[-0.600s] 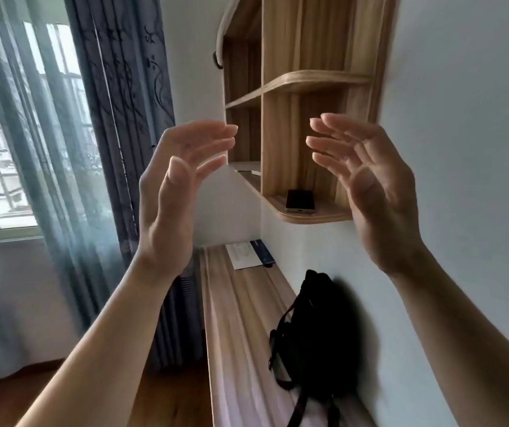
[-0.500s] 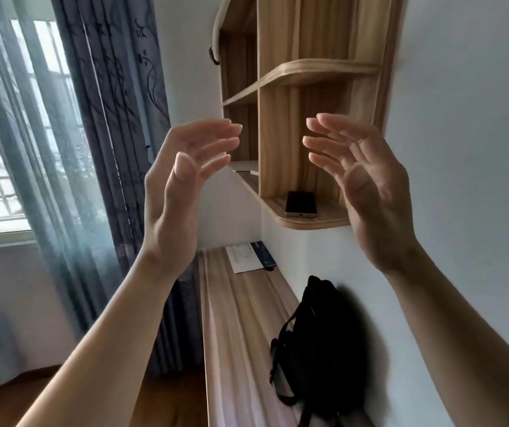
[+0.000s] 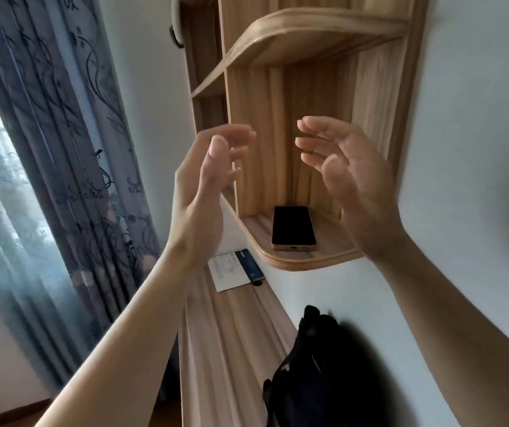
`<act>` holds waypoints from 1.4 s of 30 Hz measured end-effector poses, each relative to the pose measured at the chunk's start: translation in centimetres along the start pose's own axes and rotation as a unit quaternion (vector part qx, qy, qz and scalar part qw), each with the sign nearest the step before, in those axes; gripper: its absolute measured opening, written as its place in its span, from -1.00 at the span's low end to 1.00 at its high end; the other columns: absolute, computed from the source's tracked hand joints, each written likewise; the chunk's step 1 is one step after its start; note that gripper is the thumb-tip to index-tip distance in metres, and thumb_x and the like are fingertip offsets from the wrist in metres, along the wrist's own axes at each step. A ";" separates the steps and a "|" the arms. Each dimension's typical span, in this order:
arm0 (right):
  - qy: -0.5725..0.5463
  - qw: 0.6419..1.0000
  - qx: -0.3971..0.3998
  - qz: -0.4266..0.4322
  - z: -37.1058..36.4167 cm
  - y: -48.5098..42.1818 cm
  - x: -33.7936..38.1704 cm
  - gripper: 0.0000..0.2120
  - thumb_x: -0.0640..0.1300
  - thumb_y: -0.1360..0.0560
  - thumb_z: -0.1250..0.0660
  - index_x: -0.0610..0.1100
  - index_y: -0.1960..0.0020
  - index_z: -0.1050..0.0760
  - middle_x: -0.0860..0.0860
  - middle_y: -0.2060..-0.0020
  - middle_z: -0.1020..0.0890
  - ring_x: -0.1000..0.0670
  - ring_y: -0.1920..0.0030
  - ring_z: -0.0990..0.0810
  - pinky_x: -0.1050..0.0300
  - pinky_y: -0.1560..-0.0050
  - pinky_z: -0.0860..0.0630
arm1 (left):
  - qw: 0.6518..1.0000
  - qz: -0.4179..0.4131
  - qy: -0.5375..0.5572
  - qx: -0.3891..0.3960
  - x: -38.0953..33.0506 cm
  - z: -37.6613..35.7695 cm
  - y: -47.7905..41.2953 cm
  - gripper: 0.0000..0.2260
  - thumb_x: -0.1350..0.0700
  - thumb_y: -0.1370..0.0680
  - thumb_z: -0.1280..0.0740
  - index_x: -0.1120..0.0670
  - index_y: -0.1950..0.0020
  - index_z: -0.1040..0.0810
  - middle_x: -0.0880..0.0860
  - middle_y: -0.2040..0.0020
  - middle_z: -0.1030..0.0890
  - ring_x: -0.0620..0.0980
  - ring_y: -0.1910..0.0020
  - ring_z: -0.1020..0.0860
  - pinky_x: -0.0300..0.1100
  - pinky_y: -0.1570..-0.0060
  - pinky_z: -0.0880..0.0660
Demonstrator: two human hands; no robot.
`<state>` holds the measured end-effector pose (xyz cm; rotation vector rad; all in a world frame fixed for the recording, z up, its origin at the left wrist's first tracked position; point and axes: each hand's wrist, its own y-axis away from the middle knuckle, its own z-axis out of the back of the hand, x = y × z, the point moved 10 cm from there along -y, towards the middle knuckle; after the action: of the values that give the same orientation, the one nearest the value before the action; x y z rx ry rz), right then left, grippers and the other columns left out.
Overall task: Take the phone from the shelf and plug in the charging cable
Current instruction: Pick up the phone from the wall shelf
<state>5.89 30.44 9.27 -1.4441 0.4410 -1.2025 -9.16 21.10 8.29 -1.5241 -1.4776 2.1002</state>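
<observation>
A dark phone (image 3: 293,228) lies flat, screen up, on the lowest board of a wooden wall shelf (image 3: 302,261), its port end toward me. My left hand (image 3: 207,192) is raised to the left of the shelf, fingers apart and curved, holding nothing. My right hand (image 3: 348,180) is raised in front of the shelf's right side, above and right of the phone, palm facing left, also holding nothing. Neither hand touches the phone. No charging cable is visible.
A long wooden desk (image 3: 231,349) runs along the white wall below the shelf. A white and blue booklet (image 3: 234,271) lies at its far end, and a black backpack (image 3: 318,374) leans against the wall nearer me. Grey patterned curtains (image 3: 62,149) hang at left.
The view has come much closer to the shelf, so the phone looks larger. Both hands have drawn nearer to each other and now sit just in front of the shelf.
</observation>
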 end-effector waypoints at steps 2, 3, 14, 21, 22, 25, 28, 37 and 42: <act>0.042 0.999 -0.014 -0.022 -0.1 -0.3 -2.4 -0.48 0.11 -0.59 -0.26 -0.28 -0.34 -0.38 -0.09 -0.25 -0.52 -0.02 -0.25 -0.53 -0.01 -0.24 -0.48 | 0.997 0.070 -0.043 0.007 3.3 -0.6 -1.2 -0.48 -0.37 -0.53 -0.15 -0.03 -0.20 -0.64 -0.09 -0.21 -0.70 0.02 -0.30 -0.66 0.20 -0.43 -0.56; 0.068 0.997 -0.020 -0.044 -0.1 -0.4 -3.9 -0.53 0.08 -0.58 -0.27 -0.22 -0.34 -0.41 -0.03 -0.25 -0.53 0.04 -0.24 -0.53 0.06 -0.23 -0.49 | 0.991 0.116 -0.063 0.016 5.2 -1.0 -1.7 -0.45 -0.38 -0.54 -0.17 -0.02 -0.23 -0.64 -0.13 -0.19 -0.71 0.00 -0.28 -0.66 0.17 -0.43 -0.57; 0.410 0.856 0.134 -0.285 -1.6 2.9 -16.5 -0.52 0.21 -0.48 -0.33 -0.15 -0.20 -0.52 -0.15 -0.12 -0.53 -0.08 -0.05 -0.56 0.17 0.03 -0.47 | 0.913 0.345 -0.141 0.167 20.8 -5.4 -2.3 -0.71 0.13 -0.61 -0.30 0.34 -0.10 -0.66 0.26 0.07 -0.68 0.22 0.01 -0.68 0.06 -0.13 -0.61; 0.468 0.812 0.141 -0.319 -3.2 3.9 -16.9 -0.38 0.30 -0.45 -0.34 -0.26 -0.13 -0.46 0.00 0.28 -0.29 -0.23 -0.01 -0.49 -0.11 -0.04 -0.48 | 0.868 0.330 -0.269 0.256 21.8 -6.6 -4.0 -0.65 -0.07 -0.53 -0.52 0.20 0.19 -0.61 0.12 0.33 -0.59 0.03 0.27 -0.55 -0.06 0.17 -0.49; 0.460 0.810 0.136 -0.337 -3.1 3.9 -17.1 -0.34 0.34 -0.42 -0.35 -0.26 -0.14 -0.44 -0.05 0.20 -0.34 -0.24 0.00 -0.51 -0.12 -0.06 -0.48 | 0.856 0.331 -0.289 0.271 22.0 -6.8 -4.2 -0.62 -0.11 -0.50 -0.55 0.19 0.24 -0.61 0.08 0.41 -0.60 0.02 0.33 -0.57 -0.10 0.20 -0.51; 0.433 0.812 0.120 -0.372 -2.5 4.1 -18.0 -0.25 0.39 -0.33 -0.38 -0.22 -0.18 -0.39 -0.15 0.00 -0.35 -0.23 0.03 -0.53 -0.08 -0.07 -0.50 | 0.831 0.356 -0.303 0.302 22.7 -7.4 -4.3 -0.65 -0.09 -0.48 -0.57 0.17 0.27 -0.62 0.04 0.53 -0.64 -0.03 0.48 -0.63 -0.23 0.34 -0.60; 0.388 0.844 0.101 -0.356 -2.6 4.1 -18.1 -0.29 0.29 -0.34 -0.45 -0.23 -0.20 -0.35 -0.13 0.00 -0.33 -0.16 0.09 -0.54 0.08 0.09 -0.51 | 0.848 0.356 -0.274 0.279 22.9 -7.5 -3.8 -0.68 -0.06 -0.50 -0.57 0.17 0.21 -0.63 0.01 0.55 -0.64 -0.08 0.53 -0.65 -0.31 0.50 -0.59; 0.158 0.965 0.014 -0.208 -7.4 0.4 -12.1 -0.27 -0.12 -0.52 -0.44 -0.12 -0.53 -0.10 -0.01 -0.22 -0.44 0.09 -0.18 -0.47 0.46 -0.07 -0.45 | 0.956 0.287 -0.051 -0.009 17.4 0.5 -2.4 -0.80 -0.05 -0.73 -0.29 0.02 -0.08 -0.64 -0.13 0.21 -0.78 -0.18 0.18 -0.76 -0.29 0.22 -0.67; 0.039 0.976 0.050 -0.209 -17.8 -1.5 -9.7 -0.48 -0.22 -0.62 -0.24 -0.16 -0.52 -0.14 -0.07 -0.36 -0.44 -0.02 -0.31 -0.44 0.05 -0.30 -0.40 | 0.934 0.296 -0.110 -0.166 13.4 12.4 0.1 -0.71 -0.01 -0.74 -0.25 0.18 -0.15 -0.63 0.02 0.15 -0.72 -0.02 0.19 -0.70 -0.09 0.10 -0.67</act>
<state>-13.60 29.73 3.44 -1.4475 0.1270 -1.5960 -25.22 21.66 -0.35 -2.1399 -1.6716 2.5074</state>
